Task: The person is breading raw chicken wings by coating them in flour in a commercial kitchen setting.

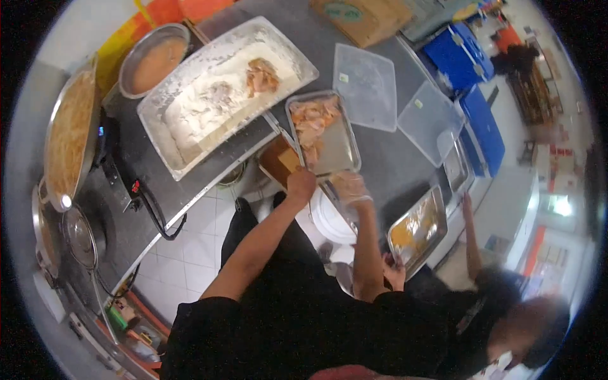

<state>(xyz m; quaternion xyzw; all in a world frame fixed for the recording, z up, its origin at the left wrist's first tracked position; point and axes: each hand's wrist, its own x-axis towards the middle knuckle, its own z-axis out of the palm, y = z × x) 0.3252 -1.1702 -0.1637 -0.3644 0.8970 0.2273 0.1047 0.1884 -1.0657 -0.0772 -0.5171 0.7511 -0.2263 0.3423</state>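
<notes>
My left hand (302, 186) is at the near left corner of a metal tray (357, 151), its fingers against the rim. Raw meat pieces (313, 121) fill the tray's left and far part. By the tray's near right corner is my right hand (349, 186), in a clear plastic glove and blurred; whether it holds anything is hidden. Beyond my left hand stands a large metal pan (159, 142) of white flour (199, 114), with a clump of meat (262, 77) on the flour. A brown container (275, 159) sits below the tray's left side.
Two clear plastic lids (365, 85) (430, 123) lie on the metal table. A bowl of orange liquid (156, 64), a wide pan (71, 137) and a wire strainer (80, 232) are at left. A co-worker (498, 285) at right holds a tray with yellow contents (415, 228). A white bucket (330, 218) stands below.
</notes>
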